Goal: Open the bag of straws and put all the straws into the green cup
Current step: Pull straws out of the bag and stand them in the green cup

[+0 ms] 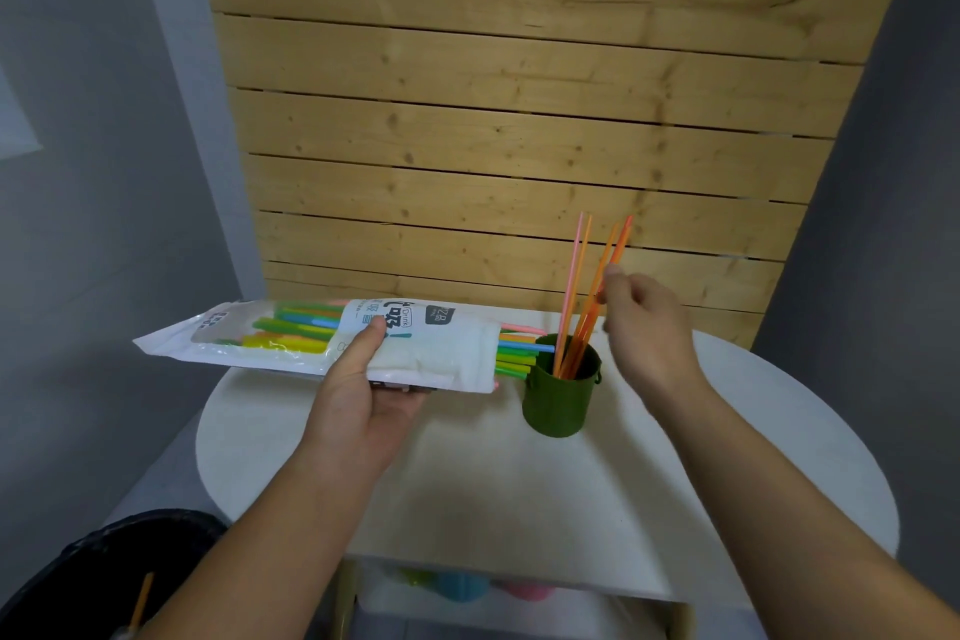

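Four thin plastic straws [576, 291], one pink and three orange, stand leaning in the dark green cylindrical cup [558, 403] on the round white table [519, 483]; many more coloured straws [514, 353] poke from the open mouth of the long white plastic bag [436, 353], which ends just left of the cup's rim. The left hand [363, 405] grips the bag near its middle, thumb on top and fingers beneath, holding it level to the left of the cup. The right hand [644, 322] hovers above and just right of the cup, fingers loosely curled beside the standing straws; whether it pinches one I cannot tell. Done well, I judge, this step means holding the bag's mouth close to the cup, drawing a few straws by their projecting ends, and lowering them upright so the light cup does not tip. On the bag "Drink" is legible beside large teal Chinese characters; the dark label near it is too blurred to read
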A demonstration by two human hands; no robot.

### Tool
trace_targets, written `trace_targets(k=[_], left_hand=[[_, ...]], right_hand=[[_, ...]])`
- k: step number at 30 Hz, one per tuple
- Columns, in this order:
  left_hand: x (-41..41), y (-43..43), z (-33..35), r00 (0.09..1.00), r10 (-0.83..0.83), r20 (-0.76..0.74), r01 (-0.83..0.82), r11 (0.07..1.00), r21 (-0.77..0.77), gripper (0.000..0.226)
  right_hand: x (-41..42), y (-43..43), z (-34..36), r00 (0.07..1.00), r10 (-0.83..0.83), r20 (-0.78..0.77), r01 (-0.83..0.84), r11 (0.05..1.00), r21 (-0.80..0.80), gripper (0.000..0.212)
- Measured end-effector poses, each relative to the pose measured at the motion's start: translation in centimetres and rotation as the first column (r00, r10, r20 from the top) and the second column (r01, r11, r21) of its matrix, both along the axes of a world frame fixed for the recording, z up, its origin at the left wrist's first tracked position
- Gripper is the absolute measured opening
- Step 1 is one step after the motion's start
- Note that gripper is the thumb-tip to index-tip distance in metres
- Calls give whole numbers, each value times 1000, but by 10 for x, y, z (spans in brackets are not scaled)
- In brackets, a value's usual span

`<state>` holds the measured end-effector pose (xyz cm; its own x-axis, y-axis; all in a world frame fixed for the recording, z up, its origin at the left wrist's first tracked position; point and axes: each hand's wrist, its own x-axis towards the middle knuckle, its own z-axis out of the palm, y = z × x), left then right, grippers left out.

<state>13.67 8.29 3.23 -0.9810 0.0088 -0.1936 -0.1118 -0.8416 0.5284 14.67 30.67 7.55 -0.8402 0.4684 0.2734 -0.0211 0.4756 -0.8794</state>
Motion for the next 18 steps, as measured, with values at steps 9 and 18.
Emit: trace_targets(k=[9, 18], left_hand=[[6, 4, 8, 999, -15, -31, 15, 1000, 10, 21], [4, 2, 3, 999, -28, -30, 29, 999, 21, 27]], right_hand=[[14, -37, -16, 969, 210, 128, -206, 978, -40, 29], [11, -31, -17, 963, 247, 112, -234, 965, -119, 32]])
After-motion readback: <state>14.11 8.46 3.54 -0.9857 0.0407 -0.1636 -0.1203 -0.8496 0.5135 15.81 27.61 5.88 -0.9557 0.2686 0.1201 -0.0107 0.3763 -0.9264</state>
